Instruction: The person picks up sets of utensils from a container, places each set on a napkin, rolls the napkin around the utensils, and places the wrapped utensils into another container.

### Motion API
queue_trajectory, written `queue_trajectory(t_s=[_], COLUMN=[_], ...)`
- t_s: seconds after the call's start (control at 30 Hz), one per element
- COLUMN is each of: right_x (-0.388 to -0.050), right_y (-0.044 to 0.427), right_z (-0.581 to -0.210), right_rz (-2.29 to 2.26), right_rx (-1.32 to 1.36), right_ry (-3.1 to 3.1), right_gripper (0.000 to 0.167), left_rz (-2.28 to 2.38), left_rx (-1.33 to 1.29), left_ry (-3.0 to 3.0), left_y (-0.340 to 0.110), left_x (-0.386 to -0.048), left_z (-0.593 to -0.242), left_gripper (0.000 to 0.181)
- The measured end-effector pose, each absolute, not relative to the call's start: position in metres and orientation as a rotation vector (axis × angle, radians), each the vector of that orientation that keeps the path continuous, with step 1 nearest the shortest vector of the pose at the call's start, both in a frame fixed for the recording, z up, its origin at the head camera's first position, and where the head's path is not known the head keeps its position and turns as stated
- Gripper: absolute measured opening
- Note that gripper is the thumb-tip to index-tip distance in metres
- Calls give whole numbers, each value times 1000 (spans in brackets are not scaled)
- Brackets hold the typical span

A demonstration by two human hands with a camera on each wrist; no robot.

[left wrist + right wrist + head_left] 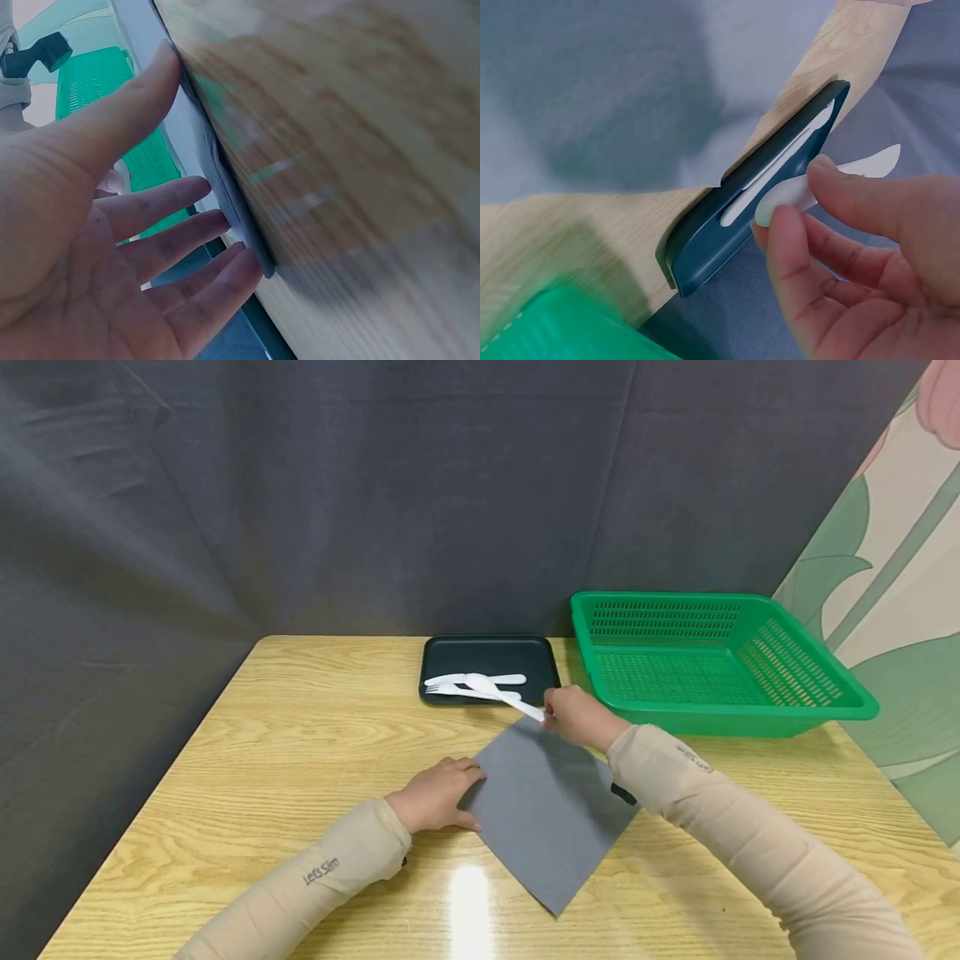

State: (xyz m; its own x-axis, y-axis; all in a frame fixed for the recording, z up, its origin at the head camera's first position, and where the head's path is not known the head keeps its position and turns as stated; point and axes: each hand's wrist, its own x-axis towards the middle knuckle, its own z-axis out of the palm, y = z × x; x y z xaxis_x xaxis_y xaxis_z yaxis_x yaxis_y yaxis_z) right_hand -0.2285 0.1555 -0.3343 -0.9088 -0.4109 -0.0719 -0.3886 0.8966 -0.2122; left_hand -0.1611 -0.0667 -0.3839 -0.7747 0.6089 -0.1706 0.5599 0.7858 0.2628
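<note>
A grey cloth point(551, 810) lies flat on the table, one corner pointing toward the dark tray point(487, 653). On the tray rest a white knife point(510, 679) and a white fork point(457, 691). My right hand point(581, 717) pinches the handle end of a white spoon point(483, 685), whose bowl is over the tray; the right wrist view shows thumb and fingers on the handle point(791, 196). My left hand point(438, 793) touches the cloth's left corner, fingers spread; in the left wrist view its fingertips meet the cloth's edge point(225, 187).
A green basket point(697, 718) with slotted walls stands at the back right, near the tray. The wooden table point(300, 727) reaches back to a dark curtain point(412, 493). A flower-patterned surface point(900, 610) is on the right.
</note>
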Motion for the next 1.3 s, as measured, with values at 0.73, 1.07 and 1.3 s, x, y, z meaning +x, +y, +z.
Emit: queue_trajectory(t_s=[0.73, 1.07, 1.3], right_x=[-220, -217, -216], right_y=[158, 163, 164], right_z=[-341, -344, -347], right_rz=[-312, -310, -297], right_rx=[-552, -604, -581], right_ry=[2903, 2927, 2901], right_gripper=[15, 18, 20], left_rz=[297, 302, 309], left_rx=[906, 923, 927], left_ry=[2727, 2735, 2732], left_y=[-67, -68, -68], left_x=[-161, -161, -161], left_z=[-383, -384, -384], left_gripper=[70, 69, 69])
